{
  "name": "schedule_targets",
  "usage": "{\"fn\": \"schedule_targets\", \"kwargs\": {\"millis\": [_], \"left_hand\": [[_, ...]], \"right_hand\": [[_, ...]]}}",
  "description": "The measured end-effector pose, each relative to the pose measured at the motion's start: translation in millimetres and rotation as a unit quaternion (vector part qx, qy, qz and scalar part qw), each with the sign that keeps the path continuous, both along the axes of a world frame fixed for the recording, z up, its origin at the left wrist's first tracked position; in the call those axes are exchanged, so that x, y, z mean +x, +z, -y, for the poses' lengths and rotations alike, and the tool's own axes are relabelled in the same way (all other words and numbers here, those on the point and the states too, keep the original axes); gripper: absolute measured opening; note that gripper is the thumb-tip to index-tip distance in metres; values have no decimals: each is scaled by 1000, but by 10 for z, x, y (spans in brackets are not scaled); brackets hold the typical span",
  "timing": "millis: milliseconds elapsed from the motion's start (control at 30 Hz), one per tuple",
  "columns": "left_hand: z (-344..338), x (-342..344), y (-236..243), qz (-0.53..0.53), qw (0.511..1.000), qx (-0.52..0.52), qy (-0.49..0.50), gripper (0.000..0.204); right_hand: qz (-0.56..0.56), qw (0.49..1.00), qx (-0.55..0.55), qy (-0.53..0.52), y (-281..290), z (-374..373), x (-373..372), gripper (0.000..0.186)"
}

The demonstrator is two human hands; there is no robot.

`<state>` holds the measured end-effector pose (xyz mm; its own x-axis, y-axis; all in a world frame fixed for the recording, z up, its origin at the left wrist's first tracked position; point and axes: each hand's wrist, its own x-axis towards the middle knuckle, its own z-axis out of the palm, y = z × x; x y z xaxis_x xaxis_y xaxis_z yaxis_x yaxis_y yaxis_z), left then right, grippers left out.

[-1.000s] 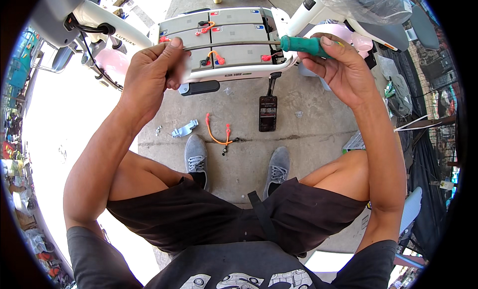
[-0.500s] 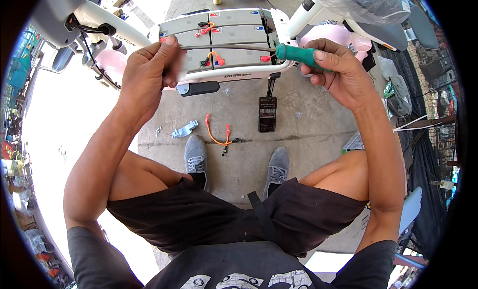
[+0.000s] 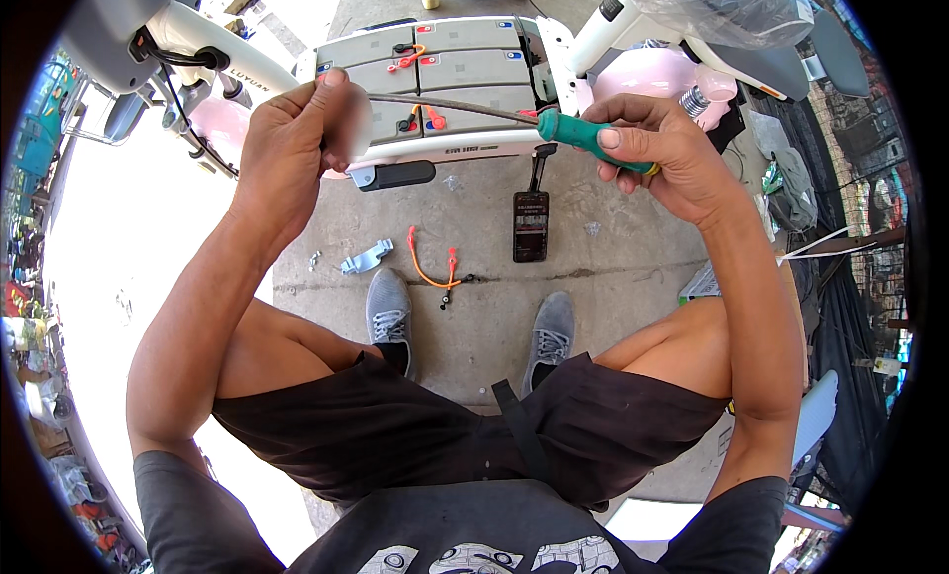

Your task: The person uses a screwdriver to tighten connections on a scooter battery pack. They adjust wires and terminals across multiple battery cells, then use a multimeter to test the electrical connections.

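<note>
My right hand point(image 3: 660, 151) is wrapped round the green handle of a screwdriver point(image 3: 578, 133), thumb along its top. The long thin shaft runs left across to my left hand point(image 3: 287, 134). My left fingers and thumb are pinched together where the shaft ends. A blurred patch covers those fingertips, so what they hold is hidden. Beneath the shaft, a white frame holds several grey battery blocks point(image 3: 474, 72) with red and blue terminals. A short orange cable point(image 3: 420, 54) with red and black caps lies across the far blocks; another orange cable point(image 3: 432, 113) joins the nearer ones.
On the concrete lie a loose orange cable point(image 3: 427, 274), a light blue bracket point(image 3: 367, 258) and small screws point(image 3: 314, 261). A phone point(image 3: 531, 227) stands against the frame's front. White scooter bodywork point(image 3: 217, 55) rises at the left; plastic-wrapped parts point(image 3: 722, 10) are at the right.
My right hand has lowered slightly and drawn the handle a little left, so the screwdriver slopes down to the right more steeply. My left hand stays nearly in place.
</note>
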<state>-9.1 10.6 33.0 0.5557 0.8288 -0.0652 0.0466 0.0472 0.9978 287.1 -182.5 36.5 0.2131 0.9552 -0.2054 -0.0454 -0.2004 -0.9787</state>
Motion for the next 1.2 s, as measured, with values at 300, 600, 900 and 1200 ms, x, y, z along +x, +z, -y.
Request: {"fn": "schedule_targets", "kwargs": {"millis": [300, 600, 900, 1200], "left_hand": [[-40, -33, -41, 17, 1000, 7, -16, 47], [-24, -20, -39, 26, 999, 3, -24, 43], [-14, -18, -17, 41, 999, -16, -27, 41], [-29, -43, -18, 51, 998, -37, -25, 40]], "right_hand": [[-5, 1000, 4, 14, 3, -7, -24, 46], [5, 1000, -10, 16, 4, 4, -22, 46], [7, 1000, -13, 27, 19, -1, -47, 47], [-3, 999, -18, 35, 16, -3, -59, 48]]}}
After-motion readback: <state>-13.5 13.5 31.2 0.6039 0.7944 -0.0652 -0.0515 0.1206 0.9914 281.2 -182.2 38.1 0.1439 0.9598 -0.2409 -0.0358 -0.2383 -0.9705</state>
